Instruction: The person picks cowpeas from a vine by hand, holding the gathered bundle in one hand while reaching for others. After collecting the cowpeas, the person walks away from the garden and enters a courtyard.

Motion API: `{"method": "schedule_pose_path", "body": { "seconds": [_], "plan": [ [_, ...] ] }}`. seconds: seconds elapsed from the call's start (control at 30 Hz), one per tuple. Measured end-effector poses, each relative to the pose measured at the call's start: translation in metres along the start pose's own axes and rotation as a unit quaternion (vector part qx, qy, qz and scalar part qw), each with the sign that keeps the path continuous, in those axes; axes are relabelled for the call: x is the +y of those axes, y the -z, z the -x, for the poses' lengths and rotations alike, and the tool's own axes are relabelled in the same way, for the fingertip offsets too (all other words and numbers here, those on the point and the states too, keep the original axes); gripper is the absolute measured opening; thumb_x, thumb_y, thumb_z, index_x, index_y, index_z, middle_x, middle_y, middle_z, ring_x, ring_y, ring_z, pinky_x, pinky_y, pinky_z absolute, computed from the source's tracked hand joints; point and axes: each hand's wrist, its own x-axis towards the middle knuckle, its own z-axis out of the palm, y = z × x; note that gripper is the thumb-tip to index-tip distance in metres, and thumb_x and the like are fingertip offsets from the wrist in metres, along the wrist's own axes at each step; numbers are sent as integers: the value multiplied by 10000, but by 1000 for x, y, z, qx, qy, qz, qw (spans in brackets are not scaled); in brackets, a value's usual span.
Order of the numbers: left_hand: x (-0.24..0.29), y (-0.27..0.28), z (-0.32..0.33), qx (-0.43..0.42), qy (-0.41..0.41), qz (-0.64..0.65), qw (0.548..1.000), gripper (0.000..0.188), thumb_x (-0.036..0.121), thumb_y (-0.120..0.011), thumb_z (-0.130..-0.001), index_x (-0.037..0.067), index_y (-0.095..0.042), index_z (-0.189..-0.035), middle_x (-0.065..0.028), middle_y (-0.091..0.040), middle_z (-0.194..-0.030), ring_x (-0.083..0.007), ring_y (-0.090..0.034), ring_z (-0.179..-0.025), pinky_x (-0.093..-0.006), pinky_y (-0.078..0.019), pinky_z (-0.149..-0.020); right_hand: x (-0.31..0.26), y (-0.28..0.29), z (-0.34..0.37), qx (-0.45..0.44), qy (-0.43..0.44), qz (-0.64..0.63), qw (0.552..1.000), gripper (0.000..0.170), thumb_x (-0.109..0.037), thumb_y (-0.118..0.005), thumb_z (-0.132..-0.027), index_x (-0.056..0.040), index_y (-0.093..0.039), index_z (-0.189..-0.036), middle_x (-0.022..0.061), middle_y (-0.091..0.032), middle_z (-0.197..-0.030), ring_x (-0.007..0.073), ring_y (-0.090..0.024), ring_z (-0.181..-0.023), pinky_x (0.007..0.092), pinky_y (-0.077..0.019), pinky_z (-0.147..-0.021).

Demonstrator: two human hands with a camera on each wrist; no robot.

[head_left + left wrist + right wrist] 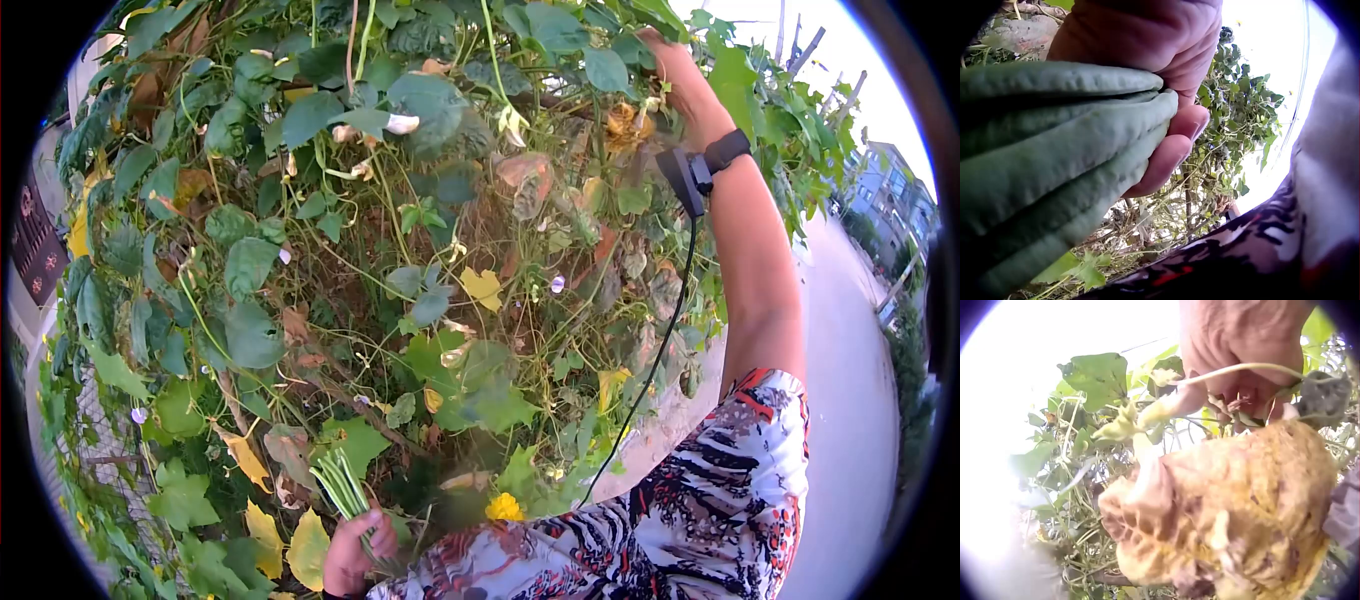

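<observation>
Low in the head view, my left hand (352,552) grips a bundle of long green bean pods (342,484). The left wrist view shows the pods (1066,150) up close, with the fingers curled around their ends. My right hand (668,65) is raised at the upper right, among the leaves of the bean vine (555,30). In the right wrist view, its fingers are mostly hidden behind a stem and plant bits, and I cannot tell whether they pinch anything. A dried yellow-brown leaf (1229,506) hangs just below that hand, near a pale flower bud (1163,409).
Tangled vines with white flowers (402,124), hanging pods (493,50) and yellow leaves (481,288) fill the space ahead. A yellow flower (504,507) is near the left forearm. A cable (660,350) runs down from the right wrist camera. Pale road (845,400) lies to the right.
</observation>
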Motion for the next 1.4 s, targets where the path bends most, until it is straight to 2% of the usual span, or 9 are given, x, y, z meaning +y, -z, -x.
{"method": "schedule_pose_path", "body": {
  "seconds": [0.03, 0.1, 0.13, 0.17, 0.63, 0.77, 0.83, 1.17, 1.4],
  "plan": [
    [2, -3, 0, 4, 2, -10, 1000, 195, 240, -560, -880, 104, -461, -783, 1, -390, -533, -136, -393, -427, -297, -335, -435, -2, 8, -9, -22, -28, 54, 998, 226, -200, -527, -900, -68, -633, -1049, 13, -616, -890, 112, -564, -751, 269, -444, -626],
    [3, -1, -5, -5, 7, -14, 1000, 177, 236, -555, -886, 105, -470, -804, 4, -392, -538, -132, -393, -429, -295, -336, -438, 0, 14, -20, -55, -91, 37, 994, 234, -229, -547, -880, -76, -639, -1032, 17, -612, -818, 109, -554, -684, 253, -418, -597],
    [3, 0, -6, -10, 10, -17, 1000, 168, 234, -552, -890, 105, -475, -814, 5, -393, -540, -130, -393, -431, -294, -337, -439, 5, 17, -38, -112, -81, 141, 980, 250, -179, -502, -873, -90, -642, -1060, 40, -611, -767, 117, -550, -643, 258, -417, -586],
    [4, -3, -8, -8, 10, -10, 1000, 154, 220, -558, -881, 100, -477, -832, -2, -391, -540, -136, -394, -432, -296, -338, -437, 14, 21, -48, -132, -95, 146, 976, 245, -185, -500, -877, -92, -638, -1057, 40, -611, -773, 118, -551, -646, 262, -420, -589],
    [0, 2, -2, -6, -2, 20, 1000, 135, 190, -569, -868, 89, -479, -881, -13, -378, -545, -145, -378, -428, -299, -335, -433, 29, 41, -32, -192, -164, -26, 967, 208, -276, -474, -929, -114, -576, -1009, 35, -620, -853, 135, -570, -696, 314, -458, -624],
    [2, -3, 1, 11, -10, 4, 1000, 204, 223, -572, -877, 93, -439, -792, 1, -385, -529, -127, -376, -406, -292, -342, -415, 41, 58, -29, -205, -178, -67, 960, 210, -302, -467, -944, -120, -559, -995, 33, -622, -876, 140, -575, -711, 329, -469, -634],
    [1, -4, 1, 27, -8, 8, 1000, 193, 215, -582, -869, 95, -443, -810, -1, -383, -528, -133, -385, -412, -293, -343, -414, 39, 64, -24, -170, -187, -90, 963, 190, -264, -530, -896, -116, -537, -1013, 19, -562, -830, 130, -547, -698, 295, -439, -601],
    [-8, 2, -7, -3, -18, 36, 999, 201, 193, -578, -866, 71, -444, -778, -16, -396, -524, -135, -404, -420, -272, -351, -406, 41, 73, -23, -148, -162, -58, 974, 232, -258, -494, -922, -88, -500, -1080, 36, -553, -860, 142, -537, -719, 296, -444, -625],
    [-12, -4, -15, 28, -12, 40, 999, 185, 187, -577, -867, 77, -440, -809, -12, -382, -521, -137, -397, -417, -285, -349, -408, 35, 59, -6, -114, -125, -13, 986, 263, -253, -469, -940, -69, -474, -1127, 48, -546, -880, 151, -530, -734, 296, -447, -642]
  ]
}}
